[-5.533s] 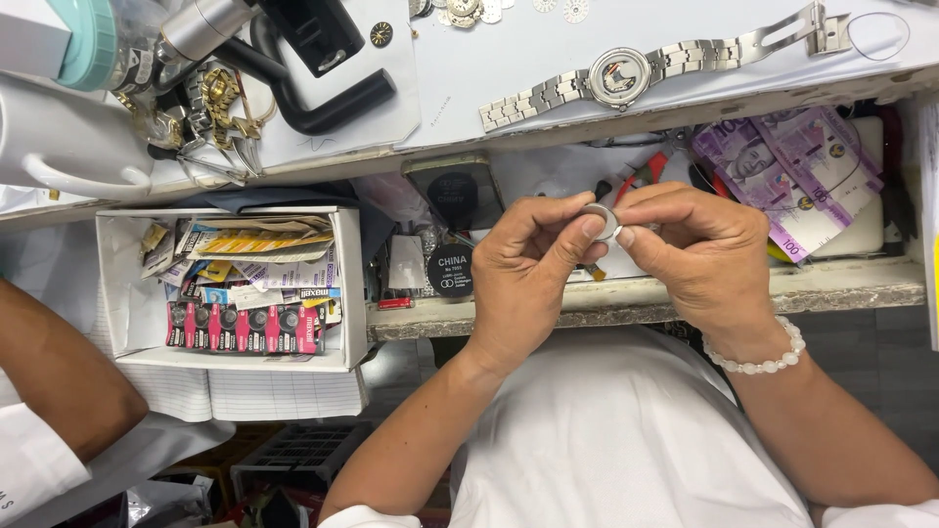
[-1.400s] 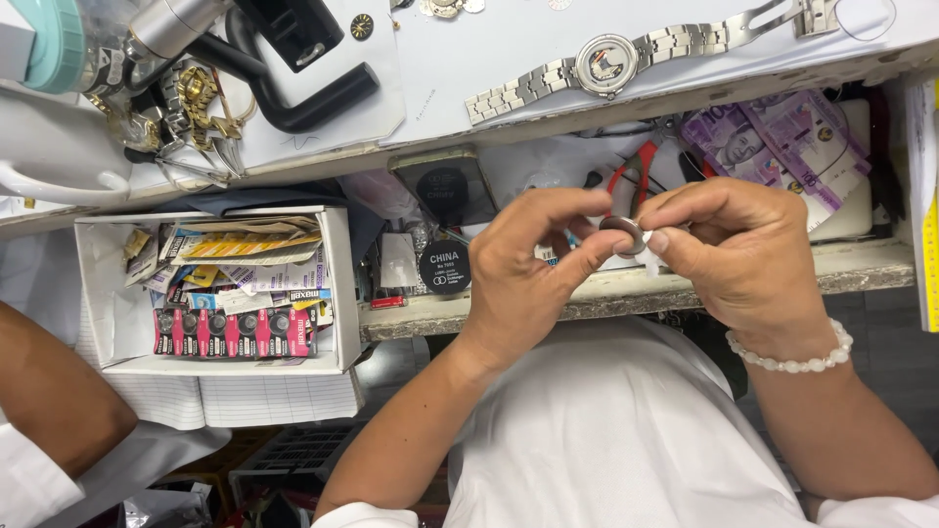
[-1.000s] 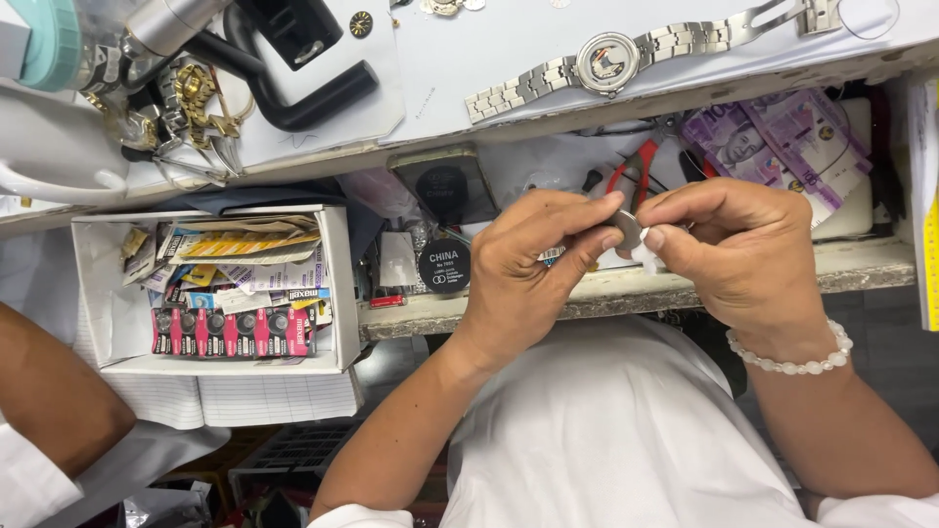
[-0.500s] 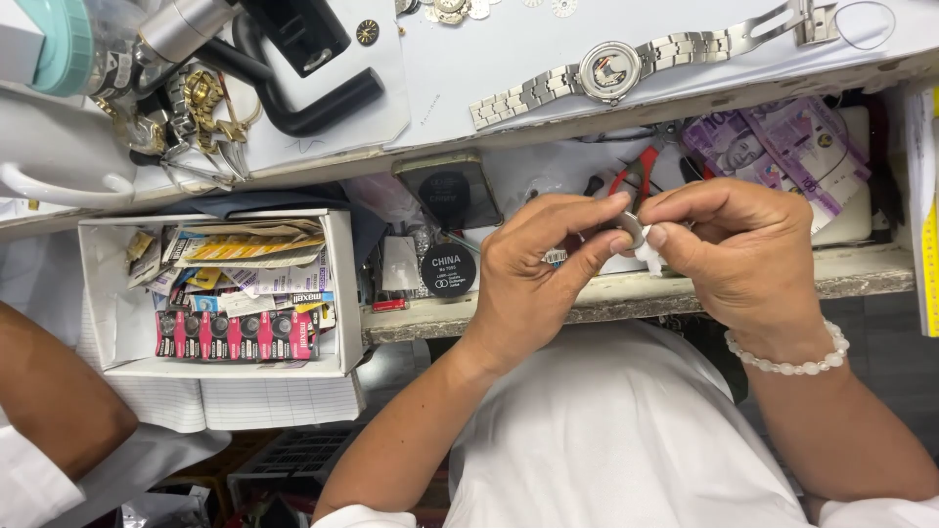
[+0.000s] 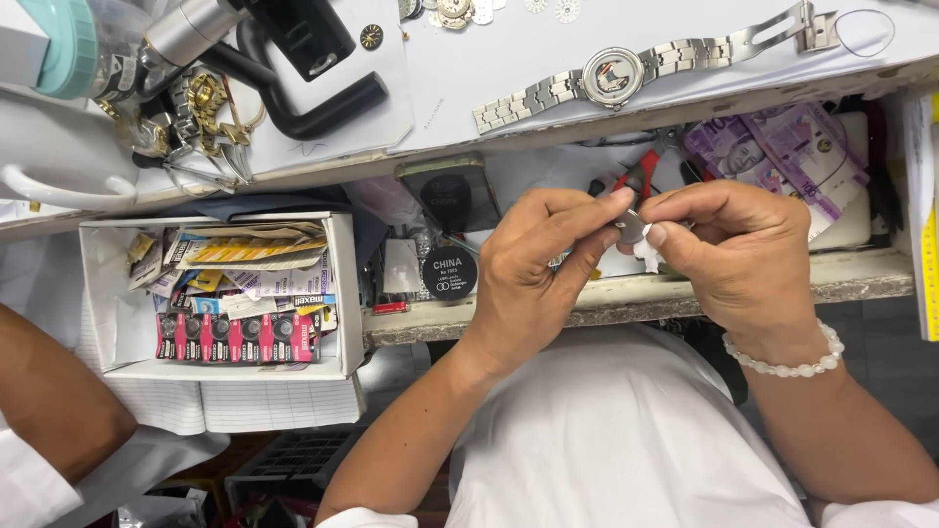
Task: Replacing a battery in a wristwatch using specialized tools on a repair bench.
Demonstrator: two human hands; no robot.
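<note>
Here the left hand [image 5: 533, 284] and right hand [image 5: 748, 259] both pinch a small round silver metal disc [image 5: 630, 228] at fingertips above the open drawer—one slip, I judge, drops it among the clutter.

One head-worn view only, looking straight down from above the person's chest and lap. Bench [image 5: 548, 59] runs across the top of frame, its far side toward the top edge; an open drawer shelf sits just below it. Close range: both hands fill mid-frame, left hand [image 5: 533, 279], right hand [image 5: 748, 254]. White box [image 5: 337, 293] at left. No second view.
</note>
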